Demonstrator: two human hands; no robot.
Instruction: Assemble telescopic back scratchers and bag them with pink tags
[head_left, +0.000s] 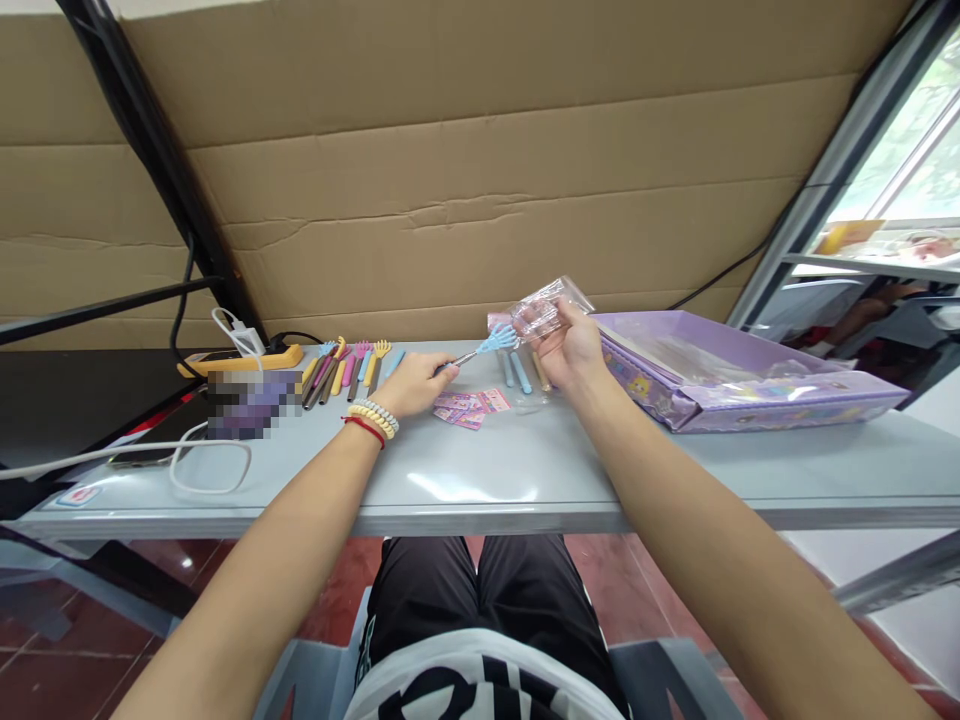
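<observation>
My left hand (418,385) is closed around the thin metal shaft of a telescopic back scratcher with a light blue, hand-shaped head (498,339). That head points right, close to a clear plastic bag (551,305) pinched in my right hand (571,348). Whether the head touches the bag I cannot tell. Beneath the hands lie several small pink printed cards (471,407). Blue handles (520,372) rest on the table just left of my right hand. Farther left, a row of back scratchers (346,372) in yellow, pink, purple and blue lies side by side.
A purple box (750,375) with plastic bags inside stands at the right. On the left are a yellow-edged device (281,357), a white charger (244,338) with its cable and a blurred purple item (251,408). Cardboard (480,190) walls the table's back.
</observation>
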